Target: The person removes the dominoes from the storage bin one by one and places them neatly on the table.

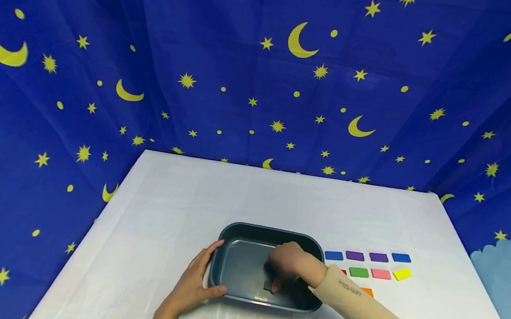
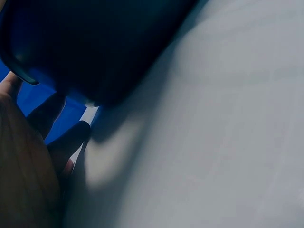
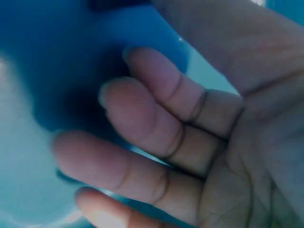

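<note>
A dark grey-blue rectangular pan (image 1: 241, 265) stands on the white table. My left hand (image 1: 193, 280) holds its left end, thumb at the front rim and fingers spread along the left side; the left wrist view shows fingertips at the pan's dark outer wall (image 2: 95, 52). My right hand (image 1: 295, 264) reaches down inside the pan, toward the right. Its thumb points down onto a small dark block (image 1: 267, 285) on the pan floor. In the right wrist view the four fingers (image 3: 130, 111) are loosely bent with nothing between them, while the thumb's tip is out of frame.
Right of the pan lie several flat coloured blocks in rows, among them a purple block (image 1: 355, 255), a green block (image 1: 359, 272), a pink block (image 1: 381, 274) and a yellow block (image 1: 402, 274). My right forearm partly covers a red block (image 1: 344, 272) and an orange block (image 1: 367, 292). Blue star-patterned cloth (image 1: 247, 72) surrounds the table.
</note>
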Motion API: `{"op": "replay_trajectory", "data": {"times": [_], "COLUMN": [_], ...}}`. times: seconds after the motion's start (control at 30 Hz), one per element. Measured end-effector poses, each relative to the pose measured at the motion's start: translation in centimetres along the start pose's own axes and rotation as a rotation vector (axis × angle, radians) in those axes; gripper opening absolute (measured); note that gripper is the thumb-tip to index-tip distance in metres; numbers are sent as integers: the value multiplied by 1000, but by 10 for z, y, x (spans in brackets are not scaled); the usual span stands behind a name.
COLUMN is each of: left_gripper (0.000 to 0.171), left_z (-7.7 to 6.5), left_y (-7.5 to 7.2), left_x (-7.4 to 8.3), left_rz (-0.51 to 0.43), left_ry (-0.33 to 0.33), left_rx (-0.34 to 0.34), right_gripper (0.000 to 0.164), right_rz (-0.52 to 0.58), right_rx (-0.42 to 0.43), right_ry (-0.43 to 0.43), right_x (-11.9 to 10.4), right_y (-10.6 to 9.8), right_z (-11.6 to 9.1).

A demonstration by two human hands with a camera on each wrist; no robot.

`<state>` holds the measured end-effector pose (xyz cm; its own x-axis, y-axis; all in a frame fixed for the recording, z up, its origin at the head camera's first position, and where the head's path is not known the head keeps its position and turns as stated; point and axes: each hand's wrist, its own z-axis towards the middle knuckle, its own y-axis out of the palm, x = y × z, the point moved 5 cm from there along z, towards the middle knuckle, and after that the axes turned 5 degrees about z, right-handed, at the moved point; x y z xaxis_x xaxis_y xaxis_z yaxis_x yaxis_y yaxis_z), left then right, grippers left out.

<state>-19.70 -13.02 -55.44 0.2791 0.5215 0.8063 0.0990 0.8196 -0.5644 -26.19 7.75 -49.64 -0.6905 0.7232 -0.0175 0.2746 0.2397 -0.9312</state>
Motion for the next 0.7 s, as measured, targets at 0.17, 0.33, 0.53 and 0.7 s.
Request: {"op": "replay_trajectory", "data": {"times": [0.17,0.33,0.53,0.7], "left_gripper": [93,92,92,92], "left_z": [0,1,0,0], "left_y": [0,0,-1,-1], "left_x": [0,1,1,0], "left_rz": [-8,-16,-15,-8], "left_ry": [3,-5,-14,-2], "left_rx": [0,-2,-4,-2], "right_gripper": [56,52,44,38], "right_rz": [60,130,201,290], "right_rx": [59,68,123,123], "right_ry": [-27,-56,-109,-138], "right_x": [0,-2,-1,3], "right_y": [-4,-5,-7,-5], "right_z": [6,9,8,6]}}
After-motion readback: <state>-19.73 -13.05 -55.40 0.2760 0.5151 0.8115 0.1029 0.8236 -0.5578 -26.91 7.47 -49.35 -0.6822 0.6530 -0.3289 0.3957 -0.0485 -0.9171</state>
